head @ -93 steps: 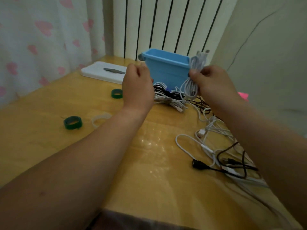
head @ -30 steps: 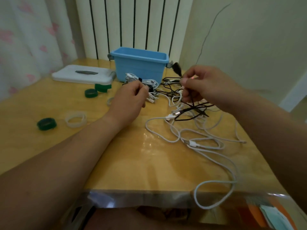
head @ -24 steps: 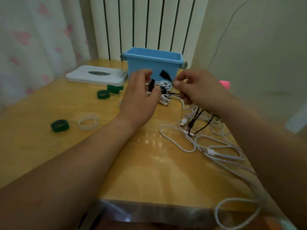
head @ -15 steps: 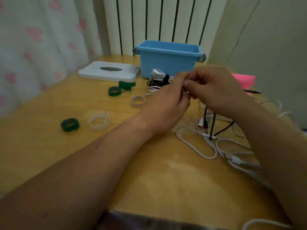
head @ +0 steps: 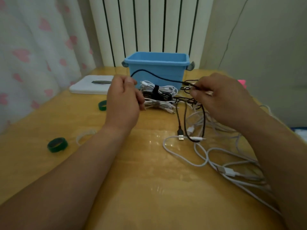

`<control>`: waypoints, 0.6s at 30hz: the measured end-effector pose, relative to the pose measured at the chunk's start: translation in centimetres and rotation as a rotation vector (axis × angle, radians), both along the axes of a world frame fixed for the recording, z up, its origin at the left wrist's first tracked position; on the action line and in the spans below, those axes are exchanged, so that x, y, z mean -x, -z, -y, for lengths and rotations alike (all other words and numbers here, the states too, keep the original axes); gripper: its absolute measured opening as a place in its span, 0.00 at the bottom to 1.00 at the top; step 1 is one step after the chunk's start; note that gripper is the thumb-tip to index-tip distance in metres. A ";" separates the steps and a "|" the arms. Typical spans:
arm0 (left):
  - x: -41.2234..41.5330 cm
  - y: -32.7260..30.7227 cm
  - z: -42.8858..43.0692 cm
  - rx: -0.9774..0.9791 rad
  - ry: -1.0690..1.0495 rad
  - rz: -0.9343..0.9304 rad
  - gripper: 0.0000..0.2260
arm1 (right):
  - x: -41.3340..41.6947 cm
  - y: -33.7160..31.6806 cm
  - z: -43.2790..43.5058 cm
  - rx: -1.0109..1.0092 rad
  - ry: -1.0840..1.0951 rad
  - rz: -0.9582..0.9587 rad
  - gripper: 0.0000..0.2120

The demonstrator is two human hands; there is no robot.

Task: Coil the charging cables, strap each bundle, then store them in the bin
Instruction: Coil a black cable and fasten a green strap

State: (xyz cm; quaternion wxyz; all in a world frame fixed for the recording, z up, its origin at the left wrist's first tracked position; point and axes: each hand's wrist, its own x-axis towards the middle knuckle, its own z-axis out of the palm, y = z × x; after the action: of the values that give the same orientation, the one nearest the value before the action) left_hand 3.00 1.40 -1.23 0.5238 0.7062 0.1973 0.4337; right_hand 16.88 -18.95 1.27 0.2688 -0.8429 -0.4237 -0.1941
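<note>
The glossy yellow wooden table (head: 149,188) is pretty cluttered: blue plastic bin (head: 157,70) at the back, flat white lid (head: 89,87) to its left, strapped cable bundles (head: 159,97) right in front of it. Left side has two green strap rolls (head: 57,144) and a clear ring (head: 85,135), and loose white cables (head: 207,156) sprawl on the right.

The left hand (head: 123,98) and right hand (head: 221,97) are raised above the table (head: 149,188), each pinching the black cable (head: 156,76), which arcs between them in front of the blue bin (head: 157,70) at the far edge. Strapped bundles (head: 157,95) lie just before the bin. Loose white cables (head: 207,156) sprawl toward the right edge. A green strap roll (head: 57,144) sits near the left edge.
</note>
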 end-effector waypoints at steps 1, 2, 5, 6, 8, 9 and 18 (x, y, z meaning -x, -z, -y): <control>0.0 0.0 -0.1 0.046 0.021 -0.020 0.11 | -0.1 0.0 0.0 -0.014 -0.001 0.020 0.10; 0.1 0.0 0.0 0.086 0.061 -0.044 0.11 | -0.1 0.0 -0.1 -0.034 -0.018 0.020 0.10; 0.0 0.1 1.1 0.194 0.199 -0.108 0.10 | 1.0 0.4 -0.7 -0.111 -0.103 -0.068 0.09; 0.0 0.1 1.5 0.234 0.238 -0.113 0.10 | 1.4 0.6 -1.0 -0.132 -0.127 -0.080 0.10; -0.3 0.1 1.9 0.349 0.299 -0.085 0.11 | 2.3 1.0 -1.6 -0.132 -0.159 -0.079 0.10; -0.4 0.1 1.9 0.409 0.333 -0.062 0.12 | 2.7 1.3 -2.0 -0.115 -0.168 -0.081 0.09; -0.6 0.6 3.0 0.249 0.595 -0.149 0.24 | 5.3 2.6 -3.5 0.050 -0.123 -0.040 0.09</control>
State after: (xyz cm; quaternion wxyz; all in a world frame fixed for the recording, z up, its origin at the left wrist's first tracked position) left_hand 3.62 -1.64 -1.86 0.6939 0.6932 0.0717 0.1813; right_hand 11.56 -15.42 -1.33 0.2675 -0.8254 -0.4740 -0.1497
